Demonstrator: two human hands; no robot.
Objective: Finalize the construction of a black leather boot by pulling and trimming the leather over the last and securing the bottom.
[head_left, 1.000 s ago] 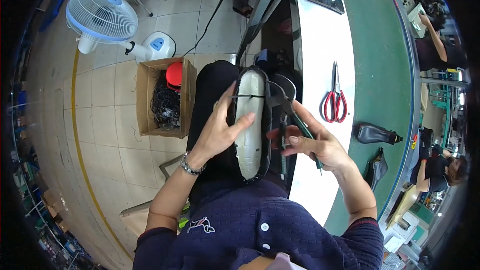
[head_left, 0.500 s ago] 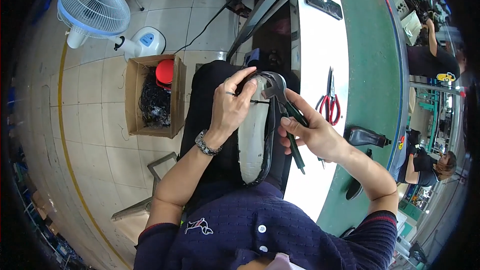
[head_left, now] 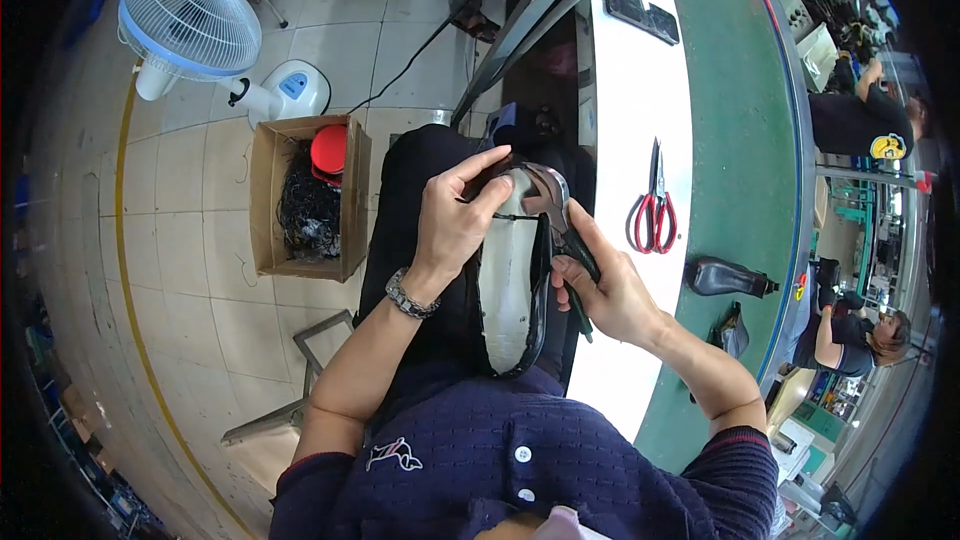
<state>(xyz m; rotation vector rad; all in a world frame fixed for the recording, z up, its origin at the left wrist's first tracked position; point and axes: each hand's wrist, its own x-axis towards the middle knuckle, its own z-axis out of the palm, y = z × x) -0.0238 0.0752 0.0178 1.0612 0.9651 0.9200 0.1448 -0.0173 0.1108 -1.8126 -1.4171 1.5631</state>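
Lengthwise, the sole-up black shoe (head_left: 508, 290) lies over the lap (head_left: 405, 215), its long axis running away from the shirt (head_left: 600, 460). The left hand (head_left: 455, 215) pinches the far end, grip closed; the right hand (head_left: 612, 285) wraps green-handled pincers (head_left: 563, 202), their head there.

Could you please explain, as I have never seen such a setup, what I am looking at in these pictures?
There is no machine here, just a person's two bare hands. The view comes from a wide camera worn on the head, looking down, which is why straight edges bend near the rim. The left hand holds the toe end of a shoe, its pale underside up, over the lap. The right hand grips pincers, their metal head at that same end. To the right, red-handled scissors lie on a white surface, and a black shoe lies on the green surface beyond.
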